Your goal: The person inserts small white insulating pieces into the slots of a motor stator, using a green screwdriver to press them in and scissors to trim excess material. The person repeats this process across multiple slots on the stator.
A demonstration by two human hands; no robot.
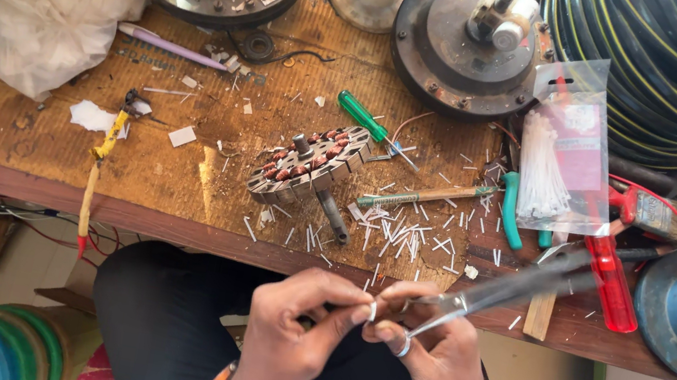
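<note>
White strip (372, 311) pinched between left hand (300, 321) fingers, right hand (435, 353) fingers gripping scissors (486, 295).

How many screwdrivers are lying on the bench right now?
2: a green-handled screwdriver near the wound stator at centre, and a red-handled screwdriver at the right front edge. Others may hide under the clutter.

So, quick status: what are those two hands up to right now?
Left hand pinching a small white strip. Right hand on the strip too, scissors in its grip. Wound stator untouched on the bench. Nothing between the hands.
</note>
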